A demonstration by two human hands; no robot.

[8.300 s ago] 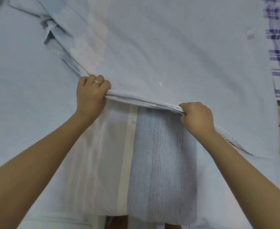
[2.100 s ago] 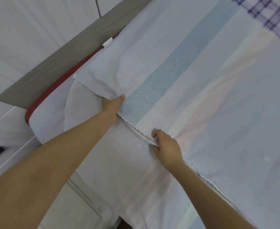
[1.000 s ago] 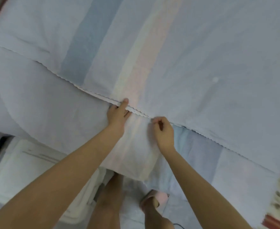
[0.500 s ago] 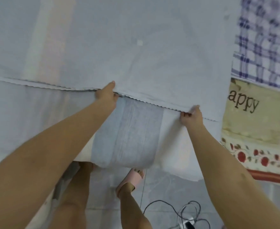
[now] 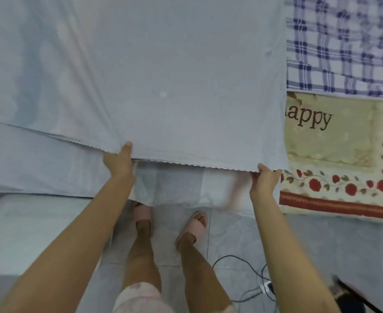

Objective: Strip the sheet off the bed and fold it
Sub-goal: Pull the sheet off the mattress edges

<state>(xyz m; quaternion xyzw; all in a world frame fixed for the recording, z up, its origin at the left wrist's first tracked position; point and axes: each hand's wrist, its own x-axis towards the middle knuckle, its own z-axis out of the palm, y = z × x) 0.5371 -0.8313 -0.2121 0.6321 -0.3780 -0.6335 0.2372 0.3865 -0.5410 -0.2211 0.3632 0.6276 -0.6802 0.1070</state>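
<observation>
**Both grips on the near hem, sheet lying away across the bed**

The sheet (image 5: 186, 75) lay spread over the bed (image 5: 50, 190), doubled over itself, with its scalloped hem running left to right along the bed's near edge. Both grips were closed on that hem. The left grip (image 5: 118, 160) pinched it with the thumb on top and the fingers tucked beneath; the right grip (image 5: 265, 179) held the hem at the sheet's near right corner, fingers curled under the cloth.

From both grips the body of the sheet stretched straight away toward the bed's far side, and its long run continued leftward past the left grip, where creases fanned up from the pinch. The right grip had the corner; the left sat partway along the hem, so the free length lay on the left side. A lower layer (image 5: 170, 184) hung over the near edge between the two arms.

On the bed's right side lay a cream blanket (image 5: 332, 150) with red roses, and beyond it a blue checked cloth (image 5: 344, 41). Below, the tiled floor (image 5: 231, 233) carried a black cable (image 5: 242, 263) near the person's slippered feet, a likely snag if the sheet were dragged down.
</observation>
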